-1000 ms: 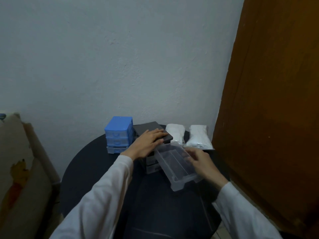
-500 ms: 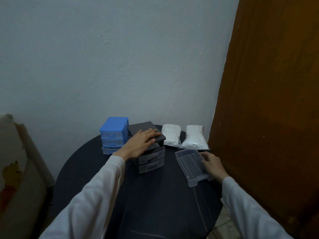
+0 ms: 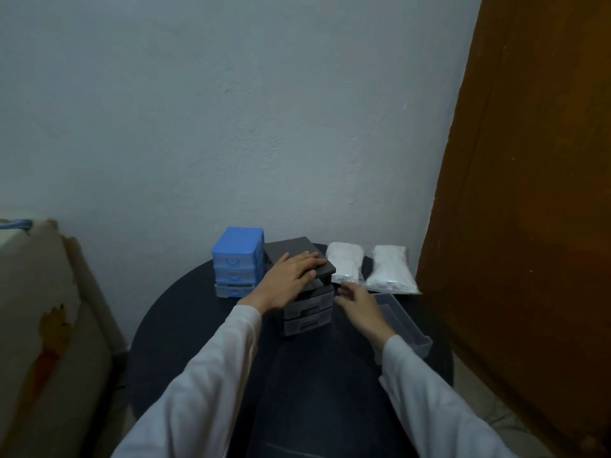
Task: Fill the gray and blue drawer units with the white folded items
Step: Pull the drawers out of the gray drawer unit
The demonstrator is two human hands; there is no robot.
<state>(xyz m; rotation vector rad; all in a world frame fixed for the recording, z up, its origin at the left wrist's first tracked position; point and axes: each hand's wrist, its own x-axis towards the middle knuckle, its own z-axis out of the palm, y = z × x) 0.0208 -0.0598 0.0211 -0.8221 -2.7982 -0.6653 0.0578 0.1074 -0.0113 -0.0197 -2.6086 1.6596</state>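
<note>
While the left hand (image 3: 291,276) is pressing flat on the gray unit (image 3: 302,285) at centre frame, the right hand (image 3: 358,304) is hovering relaxed, grasping nothing, just below two white packs (image 3: 345,263); they are looking soft, light and slippery, likely best pinched mid-body.

round dark table (image 3: 205,325) | blue drawer unit (image 3: 238,259) | gray drawer unit (image 3: 305,309) | clear drawer (image 3: 408,325) | two white bagged items (image 3: 345,264) (image 3: 390,267)

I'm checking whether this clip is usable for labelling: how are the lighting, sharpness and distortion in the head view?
Head view: dim, bluish light; the dark table swallows shadow detail. The right hand looks slightly soft, the left hand on the gray drawer unit sharper. The wide-angle lens bows the brown door edge. The white packs show no blown glare.
</note>
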